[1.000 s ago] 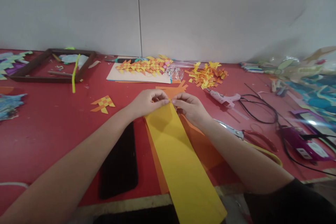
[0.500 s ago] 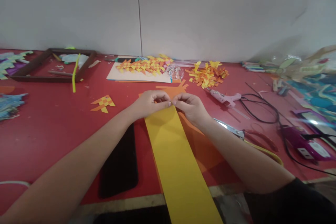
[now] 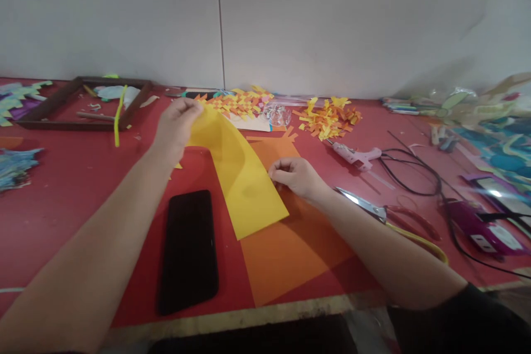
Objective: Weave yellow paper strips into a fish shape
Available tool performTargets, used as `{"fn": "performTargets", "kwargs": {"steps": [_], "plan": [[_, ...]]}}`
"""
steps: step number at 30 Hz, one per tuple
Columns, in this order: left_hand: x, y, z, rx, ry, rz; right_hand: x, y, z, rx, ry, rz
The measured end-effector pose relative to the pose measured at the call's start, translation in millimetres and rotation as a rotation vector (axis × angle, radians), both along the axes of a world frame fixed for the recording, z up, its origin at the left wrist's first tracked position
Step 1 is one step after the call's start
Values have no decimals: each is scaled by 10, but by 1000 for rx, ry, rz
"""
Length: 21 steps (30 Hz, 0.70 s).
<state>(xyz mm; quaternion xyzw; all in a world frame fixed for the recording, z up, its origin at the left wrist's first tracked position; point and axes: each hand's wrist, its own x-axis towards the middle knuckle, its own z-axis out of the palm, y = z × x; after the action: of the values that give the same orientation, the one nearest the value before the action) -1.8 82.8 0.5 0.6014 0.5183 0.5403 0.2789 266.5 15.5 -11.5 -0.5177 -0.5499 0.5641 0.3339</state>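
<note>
My left hand (image 3: 176, 124) is closed on the far end of a long yellow paper strip (image 3: 238, 174) and holds it raised over the red table (image 3: 74, 188), to the left. The strip curves down onto an orange paper sheet (image 3: 290, 249). On the orange sheet's far part rests my right hand (image 3: 294, 177), fingers pinched together beside the yellow strip's right edge; I cannot make out anything in them. A black phone (image 3: 188, 249) lies flat just left of the papers.
Woven orange-and-yellow paper pieces (image 3: 236, 104) on a white sheet and a heap of scraps (image 3: 329, 117) lie at the back. A pink glue gun (image 3: 357, 156), scissors (image 3: 385, 213) and black cables (image 3: 415, 177) are to the right. A wooden frame (image 3: 81, 104) sits back left.
Both hands pinched the yellow strip's far end together at the centre. My left hand has since lifted that end up and to the left, uncovering the orange sheet; my right hand stayed.
</note>
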Motion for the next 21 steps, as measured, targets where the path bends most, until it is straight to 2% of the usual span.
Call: {"fn": "performTargets", "kwargs": {"steps": [2, 4, 8, 11, 17, 19, 21], "plan": [[-79, 25, -10, -33, -37, -4, -7, 7, -3, -3, 52, -16], [-33, -8, -9, -72, -13, -42, -21, 12, -3, 5, 135, -43], [262, -154, 40, -200, 112, -339, -52, 9, -17, 33, 220, -91], [424, -241, 76, -231, 129, -468, -59, 16, -48, 144, 169, -123], [484, -303, 87, -284, 77, -534, -13, 46, -90, 493, -89, -146], [493, -330, 113, -319, 3, -557, -8, 31, -69, 521, -6, -130], [506, -365, 152, -393, -104, -587, -15, 1, -32, 432, 149, -83]]}}
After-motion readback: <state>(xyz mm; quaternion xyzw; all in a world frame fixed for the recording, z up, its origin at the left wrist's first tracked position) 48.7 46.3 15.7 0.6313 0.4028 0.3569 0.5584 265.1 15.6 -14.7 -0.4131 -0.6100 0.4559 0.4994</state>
